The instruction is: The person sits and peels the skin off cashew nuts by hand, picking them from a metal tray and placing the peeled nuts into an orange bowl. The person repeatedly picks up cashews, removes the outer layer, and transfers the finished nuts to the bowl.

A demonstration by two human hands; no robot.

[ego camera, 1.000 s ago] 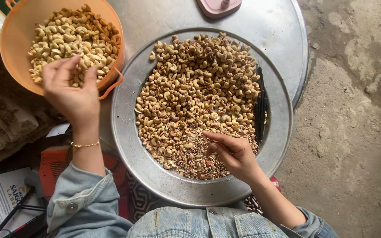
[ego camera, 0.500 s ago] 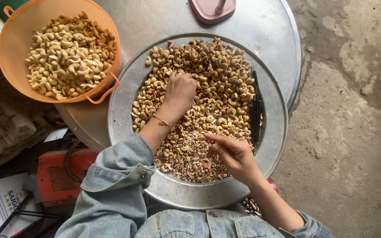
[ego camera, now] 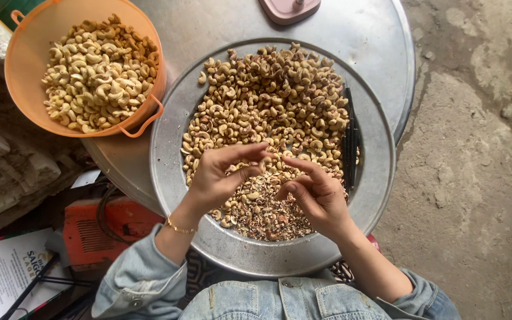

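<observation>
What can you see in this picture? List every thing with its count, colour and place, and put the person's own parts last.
metal tray: one, silver, centre.
unsorted cashews: a heap, tan and brown, in the tray.
husk bits: a small pile, reddish brown, tray's near side.
dark tool: one, black, tray's right edge.
orange basin: one, upper left.
pale cashews: a heap, cream, in the basin.
round tabletop: one, grey metal, under the tray.
pink object: one, top edge.
concrete floor: grey, right.
left hand: over the tray, fingertips pinched.
right hand: beside it.
</observation>
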